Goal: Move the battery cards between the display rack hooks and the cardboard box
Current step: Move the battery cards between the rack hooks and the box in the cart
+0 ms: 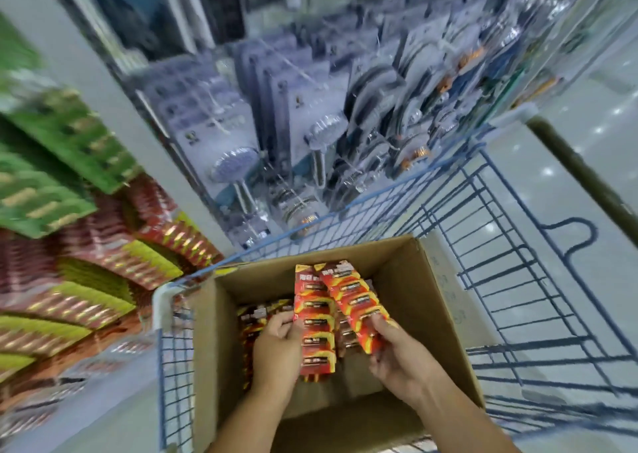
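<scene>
Both hands are over the cardboard box (221, 332) in the blue cart (518, 245). The left hand (276, 349) grasps one battery card strip (316, 321), the right hand (400, 359) another strip (359, 304) (held upright, probably to separate them before hanging). More cards lie below.

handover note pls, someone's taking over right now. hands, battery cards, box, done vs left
Left hand grips one strip of battery cards over the cardboard box.
Right hand grips a second strip, tilted beside the first.
More battery cards lie in the box, which sits in a blue wire cart.
Display rack at left already hangs full of cards, though blurred.
Left: both held strips unplaced; the box stock remains.
</scene>
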Motion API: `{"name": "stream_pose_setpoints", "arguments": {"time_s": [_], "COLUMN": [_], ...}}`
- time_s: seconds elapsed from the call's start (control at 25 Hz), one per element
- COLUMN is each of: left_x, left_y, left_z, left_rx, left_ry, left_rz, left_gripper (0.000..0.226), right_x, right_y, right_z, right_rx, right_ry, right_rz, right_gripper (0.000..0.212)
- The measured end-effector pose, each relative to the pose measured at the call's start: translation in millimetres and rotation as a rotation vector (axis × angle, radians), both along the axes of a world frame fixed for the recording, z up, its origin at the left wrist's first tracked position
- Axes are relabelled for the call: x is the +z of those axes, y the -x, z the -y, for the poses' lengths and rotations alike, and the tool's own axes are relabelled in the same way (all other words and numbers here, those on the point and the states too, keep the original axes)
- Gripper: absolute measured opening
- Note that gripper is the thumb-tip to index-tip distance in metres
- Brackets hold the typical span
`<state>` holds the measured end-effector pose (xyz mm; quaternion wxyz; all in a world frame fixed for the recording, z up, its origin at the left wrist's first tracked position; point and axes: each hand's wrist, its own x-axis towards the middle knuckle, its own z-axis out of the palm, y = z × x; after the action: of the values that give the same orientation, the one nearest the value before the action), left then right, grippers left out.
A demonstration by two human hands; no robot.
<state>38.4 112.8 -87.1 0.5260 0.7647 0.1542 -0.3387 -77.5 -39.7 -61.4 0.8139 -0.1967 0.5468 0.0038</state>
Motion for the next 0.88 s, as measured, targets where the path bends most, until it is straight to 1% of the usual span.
{"name": "stream_pose_setpoints", "arguments": {"time_s": [0.08, 0.12, 0.24, 0.28, 0.32, 0.44, 0.52, 0.72, 0.8, 0.88], "left_x": [39, 60, 123, 144, 166, 227, 250, 320, 346, 368], "left_y": [-9, -15, -35, -41, -47, -60, -72, -91, -100, -113], "left_z": [-28, -44, -94, -111, -129, -187, -227, -326, -361, -388], "left_rx": [0.064, 0.082, 0.101, 0.122, 0.148, 0.22, 0.291, 0.428, 0.477, 0.501], "left_ry": [0.073, 0.1, 0.194, 0.211, 0.229, 0.266, 0.276, 0.334, 0.34, 0.373], "left_rz": [0.029, 0.054, 0.156, 0.183, 0.218, 0.324, 0.421, 0.58, 0.643, 0.678], "left_gripper": [0.008, 0.007, 0.014, 0.012, 0.007, 0.009, 0.018, 0.015, 0.014, 0.019], "right_x": [35, 52, 95, 110, 126, 180, 209, 279, 303, 321], "right_y": [-7, -13, -34, -43, -53, -87, -110, -158, -178, -197], "right_z": [-22, -35, -74, -86, -99, -143, -174, -263, -297, -324], "right_rx": [0.001, 0.025, 0.15, 0.212, 0.273, 0.447, 0.513, 0.632, 0.655, 0.673], "right_ry": [0.061, 0.107, 0.243, 0.293, 0.351, 0.504, 0.598, 0.716, 0.749, 0.775], "right_rz": [0.094, 0.14, 0.272, 0.323, 0.369, 0.498, 0.563, 0.717, 0.772, 0.823], "right_gripper": [0.036, 0.037, 0.047, 0.048, 0.044, 0.031, 0.032, 0.03, 0.035, 0.037]}}
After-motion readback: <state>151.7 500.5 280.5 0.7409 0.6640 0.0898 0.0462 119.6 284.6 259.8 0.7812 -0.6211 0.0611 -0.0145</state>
